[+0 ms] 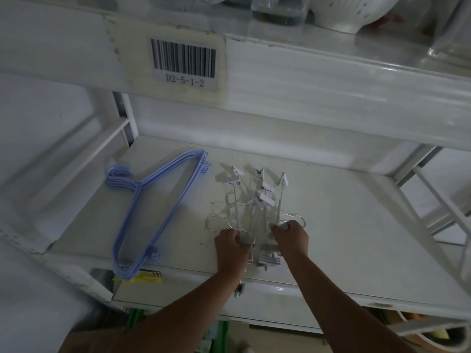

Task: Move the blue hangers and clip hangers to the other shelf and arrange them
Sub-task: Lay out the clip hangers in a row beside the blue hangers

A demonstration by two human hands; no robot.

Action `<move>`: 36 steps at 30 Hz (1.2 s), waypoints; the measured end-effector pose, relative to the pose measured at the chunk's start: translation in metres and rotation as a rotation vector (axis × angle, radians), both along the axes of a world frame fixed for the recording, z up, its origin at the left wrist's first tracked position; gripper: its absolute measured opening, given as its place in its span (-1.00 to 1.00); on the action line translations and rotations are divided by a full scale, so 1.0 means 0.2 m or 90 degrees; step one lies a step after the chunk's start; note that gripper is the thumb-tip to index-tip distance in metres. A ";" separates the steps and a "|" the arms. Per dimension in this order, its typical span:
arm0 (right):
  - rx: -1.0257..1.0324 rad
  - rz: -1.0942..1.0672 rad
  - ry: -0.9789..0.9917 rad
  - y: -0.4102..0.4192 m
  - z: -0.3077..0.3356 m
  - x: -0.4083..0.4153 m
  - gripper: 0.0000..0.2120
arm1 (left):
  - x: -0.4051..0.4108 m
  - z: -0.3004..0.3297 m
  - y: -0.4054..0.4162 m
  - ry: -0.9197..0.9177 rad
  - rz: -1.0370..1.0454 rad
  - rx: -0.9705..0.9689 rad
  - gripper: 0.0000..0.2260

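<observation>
A stack of blue hangers (155, 205) lies flat on the left half of the white shelf (344, 225), hooks pointing far left. To its right a tangle of white clip hangers (257, 200) rests on the shelf, clips sticking up at the far end and metal hooks near the front. My left hand (230, 247) is closed on the near end of the bundle at its left. My right hand (290, 238) grips the bundle's near right side, thumb on a wire hook.
A shelf above carries a barcode label (184, 63) marked D2-5-1-2, with white bowls (339, 14) and containers on top. A yellow tag (147, 277) hangs at the shelf's front edge. Green items (135, 321) sit on the level below.
</observation>
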State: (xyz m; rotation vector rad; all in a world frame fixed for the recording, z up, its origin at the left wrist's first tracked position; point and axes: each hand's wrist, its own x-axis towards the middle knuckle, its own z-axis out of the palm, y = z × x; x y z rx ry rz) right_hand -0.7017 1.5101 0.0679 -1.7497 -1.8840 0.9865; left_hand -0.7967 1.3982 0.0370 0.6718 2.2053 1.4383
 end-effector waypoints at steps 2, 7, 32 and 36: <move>0.006 -0.021 0.014 0.00 0.01 0.01 -0.69 | -0.01 0.02 -0.01 -0.039 0.000 0.011 -0.89; 0.004 -0.043 0.061 0.00 0.04 0.02 -0.66 | -0.04 0.06 -0.03 -0.040 -0.005 0.012 -0.92; -0.382 -0.070 0.611 -0.50 0.06 -0.41 -0.74 | -0.33 -0.01 -0.20 0.204 -0.047 -0.209 -0.84; -0.374 -0.073 0.614 -0.58 -0.05 -0.44 -0.74 | -0.38 -0.04 -0.22 0.215 -0.096 -0.185 -0.82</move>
